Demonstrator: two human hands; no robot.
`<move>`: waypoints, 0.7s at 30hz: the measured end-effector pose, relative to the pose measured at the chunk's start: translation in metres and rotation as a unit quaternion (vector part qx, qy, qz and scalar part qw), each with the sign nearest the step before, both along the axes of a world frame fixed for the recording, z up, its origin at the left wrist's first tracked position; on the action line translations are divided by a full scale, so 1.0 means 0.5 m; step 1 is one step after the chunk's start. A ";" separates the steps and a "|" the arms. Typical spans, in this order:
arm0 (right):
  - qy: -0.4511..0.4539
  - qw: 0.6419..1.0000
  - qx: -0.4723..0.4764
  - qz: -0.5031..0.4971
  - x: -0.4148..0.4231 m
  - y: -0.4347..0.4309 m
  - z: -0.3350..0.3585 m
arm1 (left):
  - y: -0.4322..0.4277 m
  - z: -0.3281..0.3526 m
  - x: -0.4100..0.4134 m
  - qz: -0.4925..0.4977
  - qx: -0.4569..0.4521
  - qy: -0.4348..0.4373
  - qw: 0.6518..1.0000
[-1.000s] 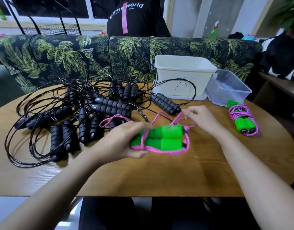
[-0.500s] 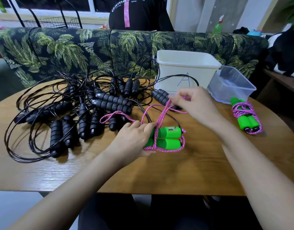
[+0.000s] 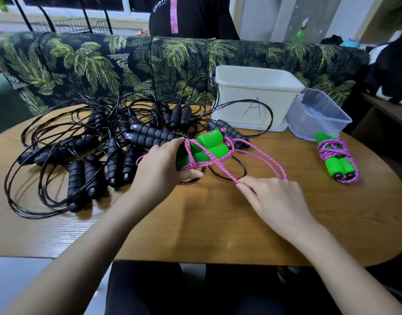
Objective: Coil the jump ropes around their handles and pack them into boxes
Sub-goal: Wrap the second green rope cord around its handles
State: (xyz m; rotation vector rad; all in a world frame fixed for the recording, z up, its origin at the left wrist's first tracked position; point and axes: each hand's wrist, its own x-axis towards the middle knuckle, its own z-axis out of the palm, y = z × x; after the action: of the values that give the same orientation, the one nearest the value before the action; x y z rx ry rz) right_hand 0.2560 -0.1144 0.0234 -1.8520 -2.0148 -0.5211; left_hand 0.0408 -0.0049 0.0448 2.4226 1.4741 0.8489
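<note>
At the middle of the wooden table point(image 3: 195, 228), the left hand point(image 3: 160, 169) is curled around one end of a pair of green handles point(image 3: 210, 146), held side by side, with several turns of pink rope point(image 3: 227, 175) already crossing them. The right hand point(image 3: 279, 201), nearer and to the right, pinches a doubled strand of that rope between thumb and fingertips and holds it taut away from the handles. A finished green-and-pink coiled rope point(image 3: 336, 160) lies far right on the table, just in front of a clear plastic box point(image 3: 309, 123). Touching that box on its left stands a white box point(image 3: 232, 103) with a blue handwritten "A" on its near wall. A tangle of black jump ropes point(image 3: 100, 155) covers the left side of the table. Behind a palm-print sofa point(image 3: 104, 62), a person's black shirt point(image 3: 195, 21) shows white lettering starting "Game", cut off at the top edge.
</note>
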 end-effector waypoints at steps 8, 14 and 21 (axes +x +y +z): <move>-0.063 0.990 0.085 0.090 -0.095 -0.005 -0.073 | -0.016 -0.013 0.020 -0.037 -0.027 -0.122 0.991; -0.082 0.983 0.119 0.110 -0.113 0.007 -0.088 | -0.017 -0.016 0.019 -0.051 -0.065 -0.152 0.985; -0.105 0.977 0.141 0.121 0.005 0.032 -0.086 | 0.015 -0.014 -0.012 -0.024 -0.059 -0.164 0.984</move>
State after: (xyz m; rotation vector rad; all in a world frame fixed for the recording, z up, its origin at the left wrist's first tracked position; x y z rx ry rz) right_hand 0.2585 -0.0987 -0.0195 -1.4112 -2.1305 -0.9099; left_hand 0.0346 0.0026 0.0377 2.1019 1.2980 1.0573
